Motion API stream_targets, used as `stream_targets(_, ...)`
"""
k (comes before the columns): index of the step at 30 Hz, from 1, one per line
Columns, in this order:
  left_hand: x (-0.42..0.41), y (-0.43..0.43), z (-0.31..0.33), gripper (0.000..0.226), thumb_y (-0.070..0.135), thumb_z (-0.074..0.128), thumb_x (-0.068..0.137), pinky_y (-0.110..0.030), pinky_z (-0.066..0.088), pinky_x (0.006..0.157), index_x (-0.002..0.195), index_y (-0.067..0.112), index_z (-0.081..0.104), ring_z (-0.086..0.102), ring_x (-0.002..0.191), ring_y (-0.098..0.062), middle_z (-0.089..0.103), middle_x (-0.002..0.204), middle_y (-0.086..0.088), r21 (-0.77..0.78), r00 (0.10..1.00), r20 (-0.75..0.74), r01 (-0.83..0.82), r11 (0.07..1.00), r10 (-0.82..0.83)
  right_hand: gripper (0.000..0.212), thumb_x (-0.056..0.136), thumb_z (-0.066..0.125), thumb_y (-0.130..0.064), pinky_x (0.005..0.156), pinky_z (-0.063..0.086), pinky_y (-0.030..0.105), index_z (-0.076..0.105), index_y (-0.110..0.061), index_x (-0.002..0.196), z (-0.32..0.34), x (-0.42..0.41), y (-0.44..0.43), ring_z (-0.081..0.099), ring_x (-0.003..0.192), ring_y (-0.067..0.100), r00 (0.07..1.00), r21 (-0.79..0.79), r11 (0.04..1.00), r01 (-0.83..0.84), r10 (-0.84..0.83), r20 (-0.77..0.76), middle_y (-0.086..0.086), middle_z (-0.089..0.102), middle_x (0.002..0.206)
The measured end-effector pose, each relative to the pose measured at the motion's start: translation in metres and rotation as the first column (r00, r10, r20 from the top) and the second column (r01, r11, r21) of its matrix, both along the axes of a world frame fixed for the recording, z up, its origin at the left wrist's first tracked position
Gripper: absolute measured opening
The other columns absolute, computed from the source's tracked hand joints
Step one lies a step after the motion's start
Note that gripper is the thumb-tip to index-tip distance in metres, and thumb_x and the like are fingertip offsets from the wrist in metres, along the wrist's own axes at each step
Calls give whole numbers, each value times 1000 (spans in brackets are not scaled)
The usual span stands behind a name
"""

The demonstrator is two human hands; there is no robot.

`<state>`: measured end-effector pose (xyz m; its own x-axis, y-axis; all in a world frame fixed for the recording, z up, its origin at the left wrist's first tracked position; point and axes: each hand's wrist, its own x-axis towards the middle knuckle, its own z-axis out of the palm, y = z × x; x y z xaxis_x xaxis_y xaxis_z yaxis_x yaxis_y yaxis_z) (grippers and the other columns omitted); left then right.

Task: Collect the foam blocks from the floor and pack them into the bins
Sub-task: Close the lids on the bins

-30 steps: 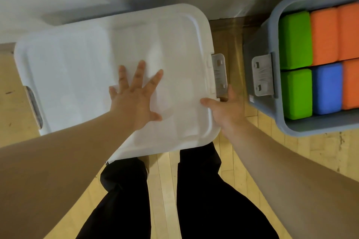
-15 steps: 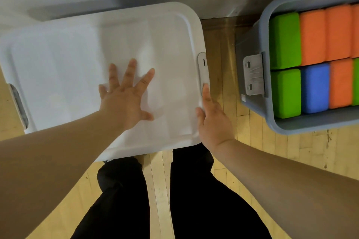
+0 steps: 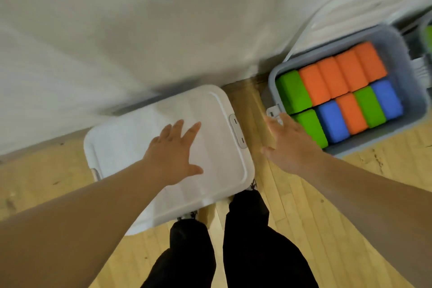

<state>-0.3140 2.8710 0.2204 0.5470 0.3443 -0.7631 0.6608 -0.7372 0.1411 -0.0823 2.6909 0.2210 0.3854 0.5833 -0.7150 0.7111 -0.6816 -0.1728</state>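
Observation:
A bin with a white lid [image 3: 131,145] stands on the wooden floor in front of me, its grey latch [image 3: 238,131] down on the right side. My left hand [image 3: 174,154] lies above the lid with fingers spread; whether it touches the lid I cannot tell. My right hand [image 3: 286,145] is open in the air between the two bins, holding nothing, near the grey bin's latch [image 3: 274,111]. The open grey bin [image 3: 273,79] to the right holds green foam blocks [image 3: 293,94], orange foam blocks [image 3: 339,72] and blue foam blocks [image 3: 333,121] packed in two rows.
A white wall [image 3: 140,30] runs behind both bins. My legs in black trousers [image 3: 245,241] stand just below the lidded bin. Another container edge [image 3: 425,37] shows at the far right. Wooden floor [image 3: 350,182] surrounds the bins.
My right hand has left the lid's right latch and moved right toward the grey bin. The view has pulled back and up, so both bins look smaller.

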Motion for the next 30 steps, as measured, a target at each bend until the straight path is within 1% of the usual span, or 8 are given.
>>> stream_targets(4, 35, 23, 116, 115, 78, 61, 82, -52, 25, 122, 160, 39, -13, 7, 157, -34, -2, 171, -5, 34, 992, 125, 7, 999, -11, 92, 90, 68, -55, 121, 27, 47, 14, -35, 162, 119, 36, 5, 19, 153, 34, 991, 58, 995, 84, -89, 98, 9, 12, 169)
stream_targets(7, 71, 32, 184, 111, 74, 65, 83, -51, 29, 121, 162, 37, -4, 14, 154, -34, 6, 170, -5, 45, 969, 247, 19, 999, -30, 89, 90, 68, -53, 122, 27, 48, 18, -32, 161, 189, 69, 2, 19, 153, 33, 981, 124, 990, 62, -83, 174, 11, 17, 168)
stream_targets(10, 111, 35, 220, 110, 75, 64, 83, -52, 33, 119, 161, 37, -3, 17, 154, -33, 8, 170, -3, 67, 939, 338, 46, 997, -66, 86, 94, 66, -47, 121, 25, 46, 18, -29, 162, 237, 111, 2, 17, 154, 32, 976, 135, 991, 13, -42, 214, 10, 17, 168)
stream_targets(13, 163, 33, 228, 109, 72, 65, 85, -51, 33, 120, 161, 38, -5, 16, 154, -31, 7, 170, -1, 63, 923, 378, 49, 997, -69, 85, 92, 66, -45, 120, 31, 47, 18, -32, 162, 256, 164, 1, 19, 153, 32, 972, 133, 991, 1, -32, 233, 5, 16, 169)
stream_targets(18, 280, 12, 196, 107, 68, 66, 87, -46, 30, 121, 161, 37, -5, 14, 155, -28, 7, 170, 0, 55, 921, 385, 46, 997, -64, 81, 90, 64, -43, 119, 31, 44, 25, -32, 160, 227, 282, -2, 26, 149, 31, 960, 92, 991, -102, 73, 270, 6, 22, 166)
stream_targets(24, 424, -17, 115, 112, 70, 68, 84, -48, 27, 122, 163, 36, -4, 11, 155, -27, 5, 171, 1, -3, 951, 299, -84, 996, 81, 80, 92, 62, -41, 116, 35, 47, 23, -28, 161, 148, 435, 11, 28, 147, 32, 935, 52, 953, -299, 282, 213, 7, 25, 164)
stream_targets(27, 465, -28, 71, 115, 74, 67, 81, -47, 29, 121, 163, 32, -2, 17, 152, -32, 12, 169, -4, 42, 955, 274, -131, 991, 115, 84, 93, 62, -39, 120, 29, 45, 17, -26, 162, 108, 479, 24, 23, 151, 30, 904, 60, 913, -404, 388, 183, 7, 20, 167)
stream_targets(30, 474, -45, 44, 115, 81, 64, 76, -47, 31, 119, 162, 33, 4, 22, 145, -34, 19, 161, -5, 142, 952, 270, -187, 972, 144, 88, 92, 61, -37, 123, 24, 41, 11, -27, 163, 72, 496, 24, 19, 153, 28, 860, 74, 866, -494, 474, 189, 5, 19, 166)
